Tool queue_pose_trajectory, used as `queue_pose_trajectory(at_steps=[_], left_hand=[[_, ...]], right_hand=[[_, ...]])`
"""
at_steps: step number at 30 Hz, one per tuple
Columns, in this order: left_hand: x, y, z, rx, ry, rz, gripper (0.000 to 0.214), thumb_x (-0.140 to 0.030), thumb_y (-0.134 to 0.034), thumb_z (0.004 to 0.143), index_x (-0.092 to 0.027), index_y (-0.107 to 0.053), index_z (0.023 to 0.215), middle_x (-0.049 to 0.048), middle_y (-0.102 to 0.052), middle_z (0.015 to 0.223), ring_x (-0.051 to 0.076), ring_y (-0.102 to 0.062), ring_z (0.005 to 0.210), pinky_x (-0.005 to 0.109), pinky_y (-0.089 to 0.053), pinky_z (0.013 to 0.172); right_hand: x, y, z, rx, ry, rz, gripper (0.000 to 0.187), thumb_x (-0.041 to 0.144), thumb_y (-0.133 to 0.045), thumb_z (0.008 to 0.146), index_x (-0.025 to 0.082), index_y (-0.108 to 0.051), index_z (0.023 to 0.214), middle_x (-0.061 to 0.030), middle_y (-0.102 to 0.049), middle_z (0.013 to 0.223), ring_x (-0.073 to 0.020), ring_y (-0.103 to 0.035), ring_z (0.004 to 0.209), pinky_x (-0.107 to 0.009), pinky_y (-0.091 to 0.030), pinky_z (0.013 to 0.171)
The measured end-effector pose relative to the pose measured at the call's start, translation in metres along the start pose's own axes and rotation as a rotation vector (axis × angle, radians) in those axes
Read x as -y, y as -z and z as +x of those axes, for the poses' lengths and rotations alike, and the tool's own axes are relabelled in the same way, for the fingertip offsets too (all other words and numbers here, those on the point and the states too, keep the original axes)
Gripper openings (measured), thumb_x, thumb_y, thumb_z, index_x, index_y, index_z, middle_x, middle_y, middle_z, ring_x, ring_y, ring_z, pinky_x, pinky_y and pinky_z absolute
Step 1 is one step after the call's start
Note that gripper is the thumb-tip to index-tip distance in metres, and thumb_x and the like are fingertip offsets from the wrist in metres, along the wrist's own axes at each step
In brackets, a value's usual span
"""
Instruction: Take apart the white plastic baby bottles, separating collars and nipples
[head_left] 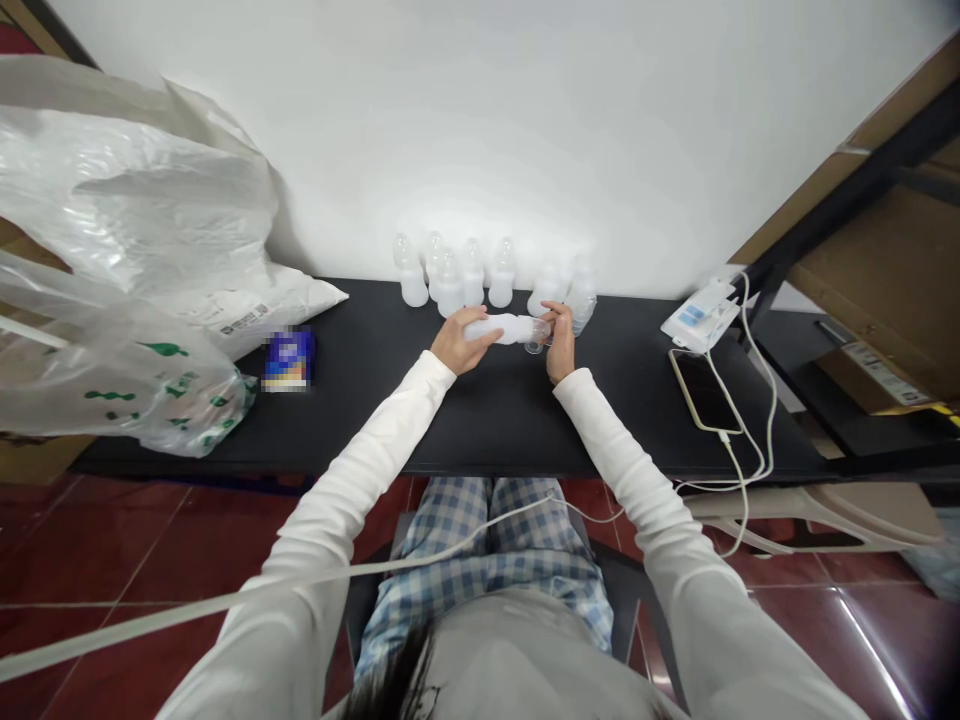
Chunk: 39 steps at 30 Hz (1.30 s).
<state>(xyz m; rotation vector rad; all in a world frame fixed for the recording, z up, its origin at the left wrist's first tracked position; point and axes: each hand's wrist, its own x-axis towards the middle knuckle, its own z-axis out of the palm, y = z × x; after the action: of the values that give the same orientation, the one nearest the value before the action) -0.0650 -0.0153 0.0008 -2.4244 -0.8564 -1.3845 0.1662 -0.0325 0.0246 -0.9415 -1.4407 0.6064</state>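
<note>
My left hand (455, 345) is wrapped round the body of a white plastic bottle (504, 328) held sideways above the black table (495, 400). My right hand (559, 345) pinches a small clear cap (536, 343) at the bottle's mouth end. Behind my hands, several white bottles with clear domed caps (450, 275) stand in a cluster against the white wall, and more bottles (574, 288) stand just behind my right hand.
Large plastic bags (120, 260) fill the table's left end, with a small blue packet (287, 360) beside them. A phone (705, 392) on a white cable and a white charger box (701, 315) lie at right. A shelf with cardboard boxes (877, 290) stands further right.
</note>
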Motion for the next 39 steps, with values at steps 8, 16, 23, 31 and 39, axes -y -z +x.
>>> queue_pose_trajectory(at_steps=[8,16,23,31,39], left_hand=[[-0.006,0.004,0.007,0.079,-0.196,0.008,0.04,-0.033,-0.058,0.096,-0.034,-0.057,0.136,0.0078,-0.062,0.131,0.023,-0.06,0.128,0.04,-0.052,0.105],[-0.016,0.004,0.014,0.175,0.28,-0.219,0.054,-0.059,-0.072,0.077,-0.022,-0.064,0.116,0.0106,-0.068,0.113,0.026,-0.066,0.111,0.041,-0.054,0.1],[-0.029,0.01,0.018,0.025,0.455,-0.328,0.047,-0.063,-0.05,0.089,-0.02,-0.066,0.103,0.0081,-0.072,0.102,0.022,-0.07,0.097,0.034,-0.055,0.087],[-0.021,0.017,0.019,-0.291,0.709,-0.386,0.062,-0.069,-0.033,0.094,-0.02,-0.067,0.076,0.0063,-0.071,0.079,0.021,-0.067,0.079,0.034,-0.051,0.078],[-0.019,0.018,0.019,-0.309,0.768,-0.371,0.055,-0.067,-0.042,0.092,-0.02,-0.066,0.075,0.0061,-0.068,0.077,0.022,-0.065,0.081,0.035,-0.051,0.082]], right_hand=[[0.004,-0.001,0.003,-0.085,-0.052,-0.081,0.053,0.07,-0.041,0.091,0.021,-0.049,0.072,0.0027,-0.048,0.067,-0.0119,-0.044,0.063,-0.028,-0.04,0.062],[-0.009,-0.005,0.003,-0.175,-0.153,-0.189,0.061,0.069,-0.031,0.092,0.022,-0.046,0.058,0.0039,-0.04,0.051,-0.0119,-0.04,0.055,-0.028,-0.035,0.057],[-0.006,-0.009,-0.006,-0.137,-0.079,-0.331,0.064,0.061,-0.02,0.099,0.02,-0.054,0.064,-0.0013,-0.054,0.057,-0.0153,-0.052,0.058,-0.03,-0.043,0.063],[0.004,0.001,-0.001,0.291,0.384,-0.528,0.039,0.051,-0.052,0.095,0.02,-0.061,0.117,-0.0112,-0.067,0.111,-0.0225,-0.063,0.103,-0.036,-0.051,0.088],[0.003,-0.005,-0.004,0.324,0.424,-0.681,0.041,0.039,-0.054,0.094,0.016,-0.052,0.127,-0.018,-0.057,0.127,-0.0299,-0.053,0.12,-0.049,-0.042,0.101]])
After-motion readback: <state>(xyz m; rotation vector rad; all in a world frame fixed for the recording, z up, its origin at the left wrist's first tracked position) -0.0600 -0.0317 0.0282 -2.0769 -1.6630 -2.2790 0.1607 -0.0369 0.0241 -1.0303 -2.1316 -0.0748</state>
